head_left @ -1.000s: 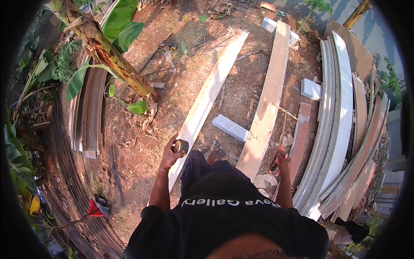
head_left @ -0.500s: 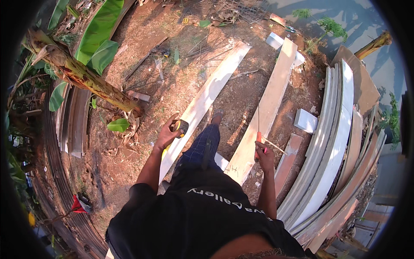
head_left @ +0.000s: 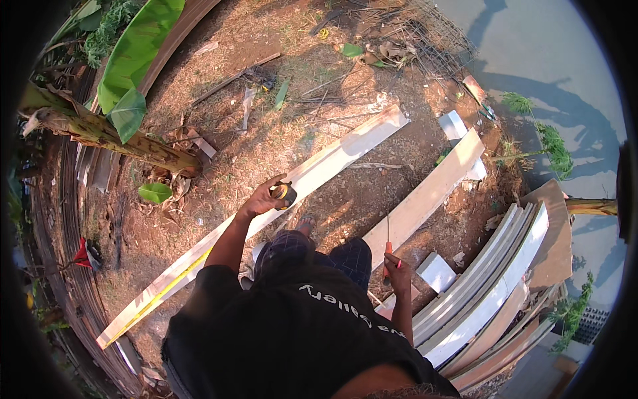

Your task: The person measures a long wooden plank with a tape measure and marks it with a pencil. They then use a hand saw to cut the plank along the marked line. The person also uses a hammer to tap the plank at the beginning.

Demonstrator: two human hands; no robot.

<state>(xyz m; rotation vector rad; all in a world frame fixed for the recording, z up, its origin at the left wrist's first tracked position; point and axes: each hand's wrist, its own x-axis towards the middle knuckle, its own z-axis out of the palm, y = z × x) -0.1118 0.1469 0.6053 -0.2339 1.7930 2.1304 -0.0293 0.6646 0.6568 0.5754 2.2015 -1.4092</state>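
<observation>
The first board [head_left: 345,154] runs as one long diagonal, its near end at the lower left of the frame and its far end pointing to the upper right. It is pale wood, flat and narrow, with sunlit patches. A yellow tape [head_left: 174,280] lies lengthwise along its lower-left stretch, following the same axis.

Just left of the frame's centre, the left hand [head_left: 261,197] has its fingers curled round a rounded black-and-yellow tape measure [head_left: 286,195], over the board; I cannot tell whether they touch. Right of centre and lower, the right hand [head_left: 401,271] is closed round the red-orange handle of a hand tool [head_left: 388,247], whose thin, dark blade points to the top of the frame.

A second board [head_left: 425,198], smooth and tan, also slants to the upper right. A smooth white block [head_left: 436,272] sits beside a stack of long boards [head_left: 488,292] at lower right. The ground [head_left: 219,179] is reddish earth with dry litter.
</observation>
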